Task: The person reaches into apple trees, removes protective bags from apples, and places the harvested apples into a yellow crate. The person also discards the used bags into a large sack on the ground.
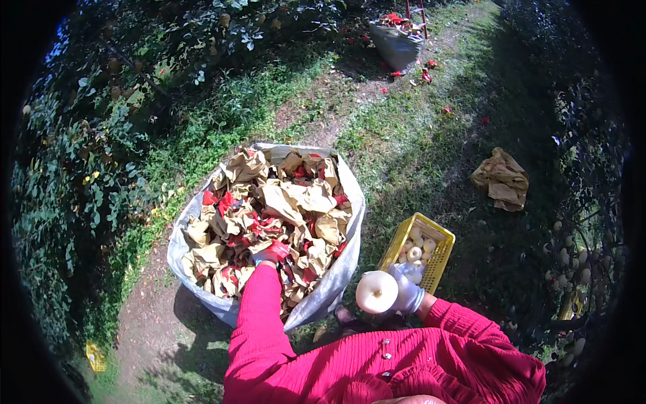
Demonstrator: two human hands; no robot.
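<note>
My left hand [266,256] reaches into a big white woven sack [353,212] heaped with crumpled brown and red paper fruit bags [298,197]. Paper covers most of its fingers, so I cannot tell whether they grip anything. In a pale glove, my right hand [408,292] holds a large creamy-white apple [376,292] to the right of the sack. Just beyond that hand, a yellow plastic crate [440,262] contains several more pale apples [415,252].
A second sack [396,48] of paper stands farther up the grassy row, near a red metal frame [423,20]. Crumpled brown paper [502,179] lies on the grass at right. Fruit trees [101,151] line both sides. Another yellow crate [96,356] sits at lower left.
</note>
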